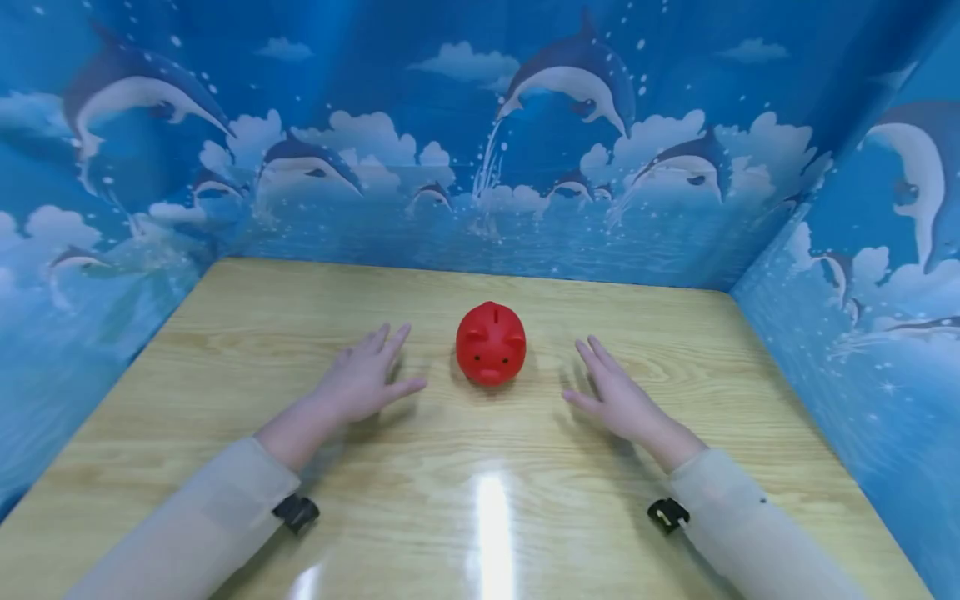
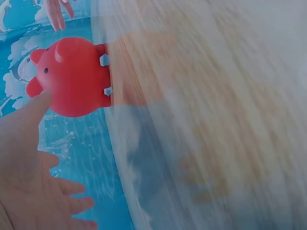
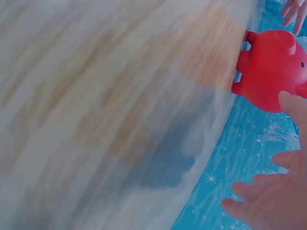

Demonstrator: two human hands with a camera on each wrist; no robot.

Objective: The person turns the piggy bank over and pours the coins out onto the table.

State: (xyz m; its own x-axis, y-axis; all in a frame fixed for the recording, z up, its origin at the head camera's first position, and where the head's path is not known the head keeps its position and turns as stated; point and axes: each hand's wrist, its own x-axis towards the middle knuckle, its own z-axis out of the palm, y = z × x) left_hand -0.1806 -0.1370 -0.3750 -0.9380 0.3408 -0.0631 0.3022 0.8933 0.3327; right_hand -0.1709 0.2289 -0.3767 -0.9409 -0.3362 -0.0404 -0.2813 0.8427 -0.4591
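Note:
A round red piggy bank (image 1: pixel 491 343) stands on its feet near the middle of the wooden table, its snout toward me and a dark coin slot on top. To its left my left hand (image 1: pixel 362 379) reaches over the table with fingers spread, apart from the bank. My right hand (image 1: pixel 617 396) mirrors it on the other side, also spread and holding nothing. In the left wrist view the left thumb (image 2: pixel 38 108) overlaps the piggy bank (image 2: pixel 74 76). The right wrist view shows the right hand (image 3: pixel 276 191) below the piggy bank (image 3: pixel 268 67).
The glossy wooden table (image 1: pixel 405 500) carries a bright light reflection at its front. Blue cloth (image 1: pixel 450 225) printed with dolphins hangs behind it and along both sides. A small black device (image 1: pixel 296 512) sits at the left cuff, another black device (image 1: pixel 667 515) at the right.

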